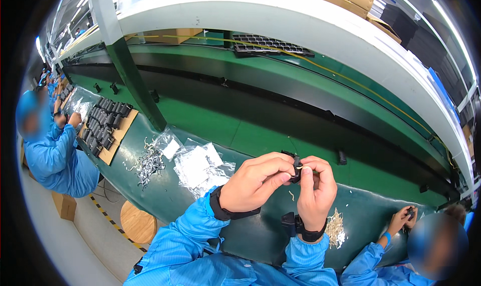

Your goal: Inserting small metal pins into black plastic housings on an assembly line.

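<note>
Small black part, held raised over the green tabletop, towards its far edge. Gripped in the fingers of left hand; pinched at its right side by thumb and forefinger of right hand, exact contact partly hidden. Step in hand, as judged: fine two-handed fitting or adjusting. Next move, as judged: steady left grip, light right-hand pressure. Just below: loose pale strip. By the near edge, right: heap of pale strips. Leftward: clear bags, grey-and-white heap. Left end: cardboard sheet bearing black parts.
</note>
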The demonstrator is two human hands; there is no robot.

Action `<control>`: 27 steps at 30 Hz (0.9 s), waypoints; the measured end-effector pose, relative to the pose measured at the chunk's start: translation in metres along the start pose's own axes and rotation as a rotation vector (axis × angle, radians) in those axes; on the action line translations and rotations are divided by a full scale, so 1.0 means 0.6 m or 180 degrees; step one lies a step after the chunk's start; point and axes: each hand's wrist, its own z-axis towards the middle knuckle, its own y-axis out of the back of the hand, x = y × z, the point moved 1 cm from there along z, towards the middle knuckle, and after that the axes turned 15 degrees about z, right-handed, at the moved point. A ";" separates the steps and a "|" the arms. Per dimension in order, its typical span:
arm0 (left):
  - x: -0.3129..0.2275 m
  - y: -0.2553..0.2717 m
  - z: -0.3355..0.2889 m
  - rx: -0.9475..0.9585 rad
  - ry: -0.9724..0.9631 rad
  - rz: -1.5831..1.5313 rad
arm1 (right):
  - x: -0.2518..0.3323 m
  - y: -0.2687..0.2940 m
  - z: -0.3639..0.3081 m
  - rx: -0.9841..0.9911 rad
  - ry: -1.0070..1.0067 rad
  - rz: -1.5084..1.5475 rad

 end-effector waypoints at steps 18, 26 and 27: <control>0.010 -0.005 -0.008 -0.0236 0.0876 -0.1694 | 0.002 0.000 -0.002 -0.0168 -0.0410 0.0770; -0.005 -0.009 -0.008 -0.0406 0.0873 -0.0760 | 0.021 0.028 -0.015 -0.0233 -0.0308 0.0351; -0.006 -0.008 -0.008 -0.0469 0.0905 -0.0743 | 0.023 0.044 -0.021 -0.0281 -0.0236 0.0050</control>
